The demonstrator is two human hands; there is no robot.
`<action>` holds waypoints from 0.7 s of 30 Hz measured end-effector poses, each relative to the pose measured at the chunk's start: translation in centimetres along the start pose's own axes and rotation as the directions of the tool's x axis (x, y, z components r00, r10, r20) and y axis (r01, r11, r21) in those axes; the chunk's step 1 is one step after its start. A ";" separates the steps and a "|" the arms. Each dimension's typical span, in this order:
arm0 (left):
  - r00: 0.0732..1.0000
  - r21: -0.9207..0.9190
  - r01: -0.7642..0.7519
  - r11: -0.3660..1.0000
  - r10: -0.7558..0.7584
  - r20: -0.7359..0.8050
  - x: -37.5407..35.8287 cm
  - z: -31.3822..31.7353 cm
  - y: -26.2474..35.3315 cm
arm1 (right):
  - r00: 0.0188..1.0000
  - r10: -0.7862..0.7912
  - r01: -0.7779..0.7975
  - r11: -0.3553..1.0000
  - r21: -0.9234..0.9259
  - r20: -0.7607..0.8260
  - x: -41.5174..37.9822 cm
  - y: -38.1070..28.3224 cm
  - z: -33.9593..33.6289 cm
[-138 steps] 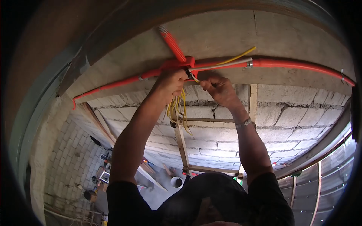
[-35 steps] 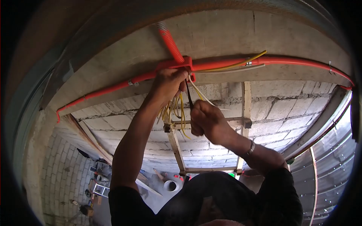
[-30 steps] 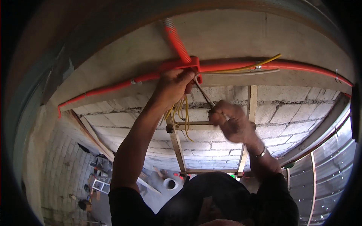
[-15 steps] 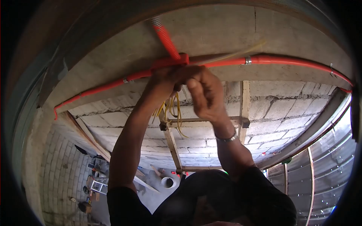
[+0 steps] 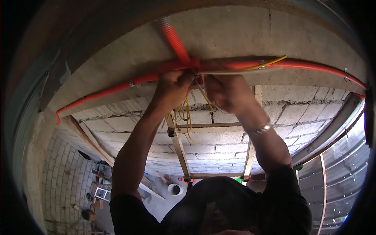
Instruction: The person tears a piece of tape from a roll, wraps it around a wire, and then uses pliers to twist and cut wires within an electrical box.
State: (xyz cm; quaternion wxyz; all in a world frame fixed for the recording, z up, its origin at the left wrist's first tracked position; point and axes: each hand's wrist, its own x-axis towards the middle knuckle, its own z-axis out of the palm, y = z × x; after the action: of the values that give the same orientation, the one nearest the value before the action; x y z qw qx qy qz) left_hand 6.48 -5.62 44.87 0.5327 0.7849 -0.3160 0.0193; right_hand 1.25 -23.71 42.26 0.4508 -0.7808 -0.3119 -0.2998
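Note:
A red junction box (image 5: 194,64) sits on the concrete overhead, where a red corrugated conduit (image 5: 175,42) meets a long red pipe (image 5: 309,65). My left hand (image 5: 175,87) is closed at the box's lower left side, pinching whitish wire beside the opening. Just right of the box, my right hand (image 5: 227,92) is blurred by motion; its fingers look curled, but their hold cannot be made out. A pale wire with a yellow end (image 5: 276,61) stretches right above this hand. Several yellow wires (image 5: 188,117) dangle below the box.
Behind the arms stands a block wall (image 5: 274,117) with a wooden frame (image 5: 179,150) before it. Far below, a round pipe or bucket (image 5: 175,189) and a small ladder (image 5: 102,194) stand on the floor. Corrugated metal sheeting (image 5: 340,176) is at the right.
My right hand has moved right and away from my left hand. The pale and yellow wire has shifted lower and right. More of the box's underside and a whitish wire now show between the hands.

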 end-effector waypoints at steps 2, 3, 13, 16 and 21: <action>0.989 -0.023 -0.009 1.000 0.005 -0.151 0.0 0.7 -0.3 | 0.798 0.566 -0.561 0.571 0.599 0.209 -6.0 -8.3 -2.2; 0.990 0.099 0.019 0.995 -0.005 -0.143 -0.2 0.6 -0.1 | 0.792 0.503 -0.403 0.003 0.915 0.347 -11.1 -7.3 -3.9; 0.998 -0.063 0.057 0.996 -0.056 0.016 -1.4 -0.3 0.2 | 0.513 0.775 -0.848 0.393 -0.354 -0.369 -48.2 8.2 -6.8; 0.999 0.252 0.023 0.967 -0.010 -0.050 -1.4 0.2 0.1 | 0.552 0.702 -0.830 0.408 -0.381 -0.451 -47.4 8.1 -4.5; 0.912 0.653 -0.198 0.731 0.382 -0.150 -1.5 1.1 -0.1 | 0.500 0.748 -0.843 0.307 -0.442 -0.436 -45.5 8.5 -3.5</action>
State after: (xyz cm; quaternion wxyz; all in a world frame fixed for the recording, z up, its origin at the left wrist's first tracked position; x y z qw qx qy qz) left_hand 4.94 -5.81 43.76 0.2705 0.8461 -0.3344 0.3150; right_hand -21.40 -40.09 5.18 0.2844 -0.9045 0.2642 -0.1764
